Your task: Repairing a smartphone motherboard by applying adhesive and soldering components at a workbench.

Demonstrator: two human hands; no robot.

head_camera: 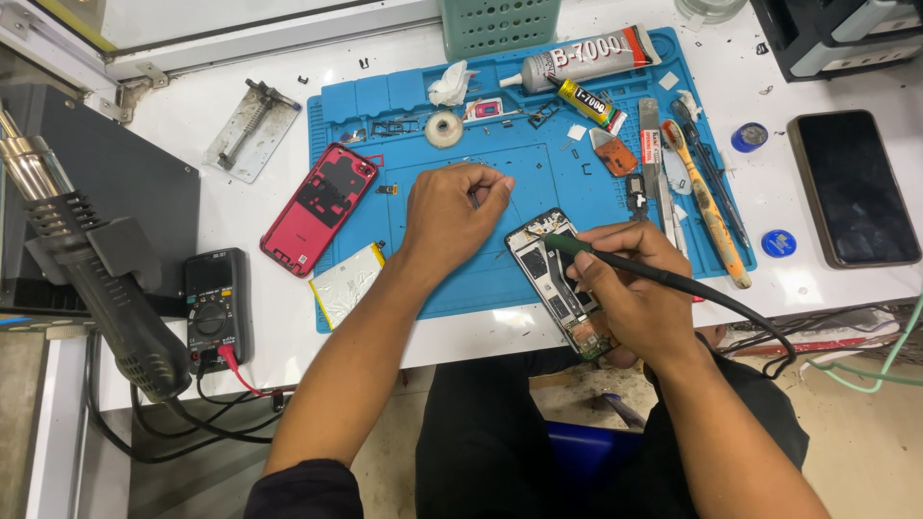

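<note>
Far left: hot-air gun [96, 279] on its stand, black multimeter [216, 306] w/ red lead just beside it on the white surface [240, 207]. Next, metal clamp jig [250, 130] up top, then red phone back cover [319, 208] half on the blue work mat [452, 279], silver battery pack [346, 282] at the mat's lower left edge. Left hand [450, 216] rests mid-mat, fingers curled into a loose fist; can't tell if anything's pinched in it. Just to its right, opened phone [562, 284], boards exposed, lies tilted over the mat's front edge. Right hand [635, 288] is closed around a soldering iron [615, 261] in a pen grip, tip at the phone's upper part, cable trailing off to the right. Behind: tape roll [443, 129], two glue tubes [586, 60], orange-handled brush [707, 207]. Far right: dark phone [854, 187], face up, off the mat.
</note>
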